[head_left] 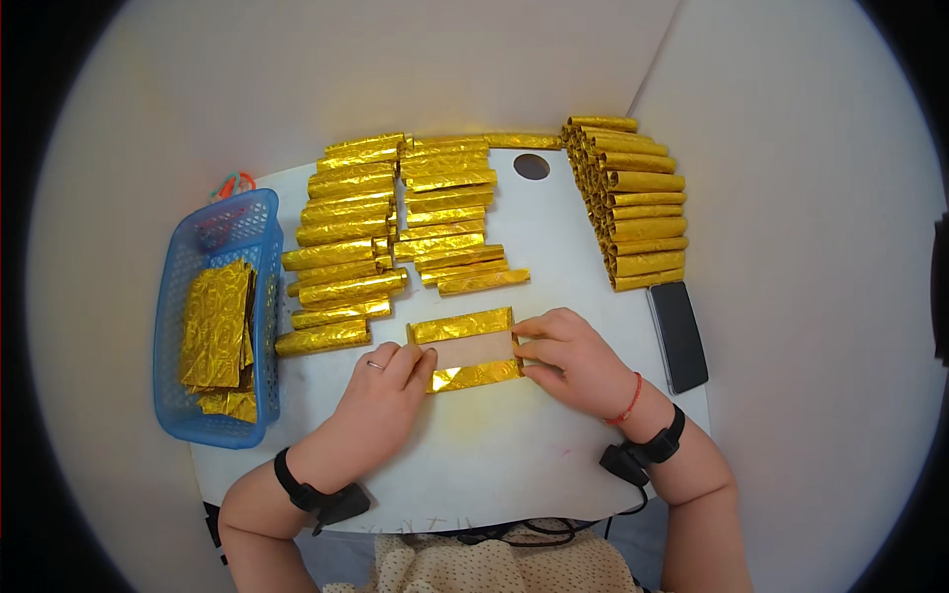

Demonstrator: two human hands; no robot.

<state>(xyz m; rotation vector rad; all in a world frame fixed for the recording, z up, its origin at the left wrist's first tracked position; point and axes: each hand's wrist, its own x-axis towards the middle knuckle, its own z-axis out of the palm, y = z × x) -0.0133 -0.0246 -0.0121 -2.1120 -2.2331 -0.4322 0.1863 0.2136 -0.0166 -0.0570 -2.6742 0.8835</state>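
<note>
A gold foil paper sheet (465,349) lies on the table in front of me. Its far and near edges are folded over in gold bands, and a plain tan strip shows between them. My left hand (388,383) pinches its left end, thumb and fingers together. At the right end, my right hand (571,361) grips the edge with bent fingers. Beyond my hands are two columns of rolled gold foil tubes, the left column (346,232) and the middle column (450,212). Fingertips partly hide both ends of the sheet.
A blue plastic basket (168,395) with flat gold foil sheets (215,326) stands at the left. Stacked gold tubes (643,203) rise at the far right, a dark phone (679,336) just nearer. The white table (534,455) has a round hole (531,166); walls surround it.
</note>
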